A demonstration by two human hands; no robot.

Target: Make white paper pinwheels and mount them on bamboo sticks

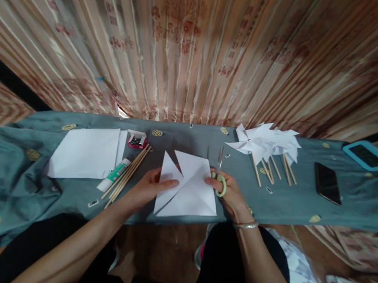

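A white square paper (pixel 188 185) with cuts running in from its corners lies on the grey-blue cloth (pixel 15 160) in front of me. My left hand (pixel 148 189) presses on the sheet's left edge, fingers on top. My right hand (pixel 229 193) grips green-handled scissors (pixel 220 180) at the sheet's right edge, with the blades pointing away from me.
Left of the sheet lie wooden sticks (pixel 129 173), a glue tube (pixel 114 175), a small red box (pixel 136 139) and a stack of white paper (pixel 86 151). Finished paper pinwheels on sticks (pixel 266 147), a black phone (pixel 327 182) and a blue-framed tablet (pixel 368 156) sit to the right.
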